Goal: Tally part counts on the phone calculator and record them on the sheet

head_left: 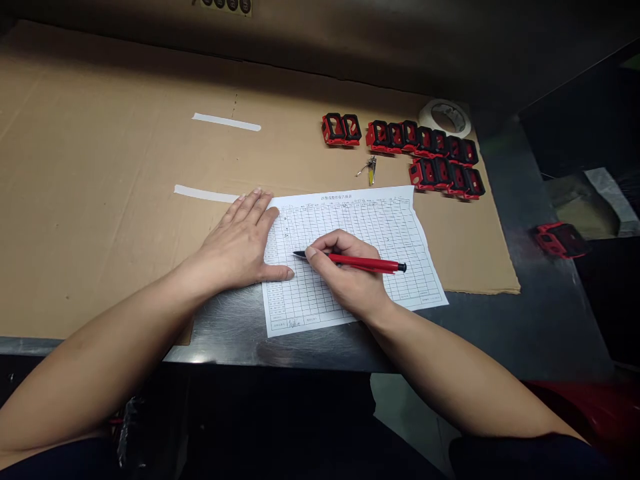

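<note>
A white printed form with a grid [400, 227] lies on the bench in front of me. My left hand [240, 243] rests flat on its left edge, fingers stretched out, pinning it down. My right hand [345, 270] is closed around a red pen [370, 264] with a black tip, and the tip touches the sheet near its left-middle columns. Both forearms come in from the bottom of the view.
Brown cardboard [100, 187] covers most of the metal bench [540, 313]. Rows of several red-and-black plastic parts [440, 160] sit at the back right, beside a tape roll [446, 117] and a small metal tool [370, 167]. One more part [560, 239] lies far right.
</note>
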Demonstrator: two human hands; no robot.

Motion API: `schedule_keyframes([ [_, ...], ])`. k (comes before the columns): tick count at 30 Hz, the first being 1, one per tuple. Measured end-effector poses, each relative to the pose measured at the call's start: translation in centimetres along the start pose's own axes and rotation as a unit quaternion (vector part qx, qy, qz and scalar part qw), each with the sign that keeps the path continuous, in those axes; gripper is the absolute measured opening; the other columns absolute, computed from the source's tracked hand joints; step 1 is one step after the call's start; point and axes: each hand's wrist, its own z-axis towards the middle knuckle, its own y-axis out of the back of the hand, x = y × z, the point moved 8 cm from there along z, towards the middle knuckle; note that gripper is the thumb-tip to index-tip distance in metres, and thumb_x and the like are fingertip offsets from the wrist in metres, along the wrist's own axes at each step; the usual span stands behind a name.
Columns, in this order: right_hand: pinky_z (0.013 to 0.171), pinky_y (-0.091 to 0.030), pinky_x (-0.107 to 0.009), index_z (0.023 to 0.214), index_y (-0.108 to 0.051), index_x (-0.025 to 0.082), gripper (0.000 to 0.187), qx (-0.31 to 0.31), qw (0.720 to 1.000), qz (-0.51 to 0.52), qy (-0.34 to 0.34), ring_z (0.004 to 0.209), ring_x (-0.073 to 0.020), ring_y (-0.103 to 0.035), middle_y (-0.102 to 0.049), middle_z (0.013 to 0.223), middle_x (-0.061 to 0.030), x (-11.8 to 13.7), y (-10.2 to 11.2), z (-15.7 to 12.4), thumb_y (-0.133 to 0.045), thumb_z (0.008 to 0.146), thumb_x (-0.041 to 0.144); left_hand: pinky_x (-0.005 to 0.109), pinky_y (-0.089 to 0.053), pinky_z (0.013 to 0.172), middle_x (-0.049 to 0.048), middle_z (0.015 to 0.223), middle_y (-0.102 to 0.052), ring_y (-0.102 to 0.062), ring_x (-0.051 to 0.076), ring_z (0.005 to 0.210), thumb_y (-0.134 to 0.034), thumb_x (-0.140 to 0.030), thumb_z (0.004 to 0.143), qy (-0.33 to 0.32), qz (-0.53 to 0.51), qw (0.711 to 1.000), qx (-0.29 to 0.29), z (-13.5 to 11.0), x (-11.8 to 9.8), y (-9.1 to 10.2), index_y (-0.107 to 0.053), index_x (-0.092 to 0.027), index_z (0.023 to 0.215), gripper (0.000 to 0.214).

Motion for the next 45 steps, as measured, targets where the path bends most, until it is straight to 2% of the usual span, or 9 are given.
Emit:
schedule_keyframes([
  [15,0.064,-0.051,-0.030,0.080,-0.073,0.023,0.013,0.007,1.000,0.005,0.000,0.067,-0.0150,-0.065,-0.073,0.076,0.0006,-0.11,-0.17,-0.10,-0.072,0.084,0.035,0.055,-0.009,0.137,0.0254,0.177,-0.016,-0.007,0.040,0.167,-0.077,-0.076,0.078,0.002,0.008,1.000,0.007,0.00,-0.09,0.09,-0.040,-0.002,0.160,0.116],
  [27,0.062,-0.048,-0.030,0.077,-0.072,0.024,0.011,0.008,0.999,-0.041,0.010,0.060,-0.0136,-0.060,-0.071,0.071,0.0021,-0.11,-0.19,0.01,-0.071,0.082,0.034,0.054,-0.008,0.138,0.0249,0.177,-0.016,-0.007,0.039,0.168,-0.078,-0.076,0.077,0.007,0.009,1.000,0.006,0.03,-0.09,0.03,-0.039,-0.002,0.161,0.118],
  [35,0.063,-0.049,-0.031,0.076,-0.069,0.023,0.012,0.001,1.000,0.017,-0.017,0.065,-0.0147,-0.061,-0.070,0.072,0.0008,-0.67,0.13,0.39,-0.072,0.081,0.033,0.053,-0.007,0.138,0.0246,0.177,-0.018,-0.007,0.039,0.167,-0.079,-0.076,0.075,0.005,-0.006,1.000,-0.005,0.07,0.07,0.07,-0.042,-0.005,0.158,0.115],
  [39,0.061,-0.047,-0.031,0.074,-0.066,0.023,0.013,0.003,0.998,0.058,-0.023,0.063,-0.0141,-0.058,-0.067,0.069,0.0015,-0.90,0.09,0.66,-0.071,0.081,0.033,0.054,-0.008,0.138,0.0260,0.177,-0.018,-0.008,0.040,0.167,-0.079,-0.077,0.075,0.004,-0.003,1.000,-0.005,0.06,0.04,0.09,-0.042,-0.003,0.157,0.117],
  [45,0.060,-0.045,-0.031,0.074,-0.068,0.023,0.013,0.002,0.999,0.028,-0.020,0.061,-0.0135,-0.057,-0.068,0.069,0.0017,-0.54,-0.06,0.52,-0.071,0.080,0.033,0.055,-0.009,0.137,0.0262,0.177,-0.017,-0.008,0.040,0.167,-0.077,-0.076,0.078,0.021,0.009,1.000,0.000,0.05,-0.14,0.05,-0.040,-0.001,0.159,0.116],
])
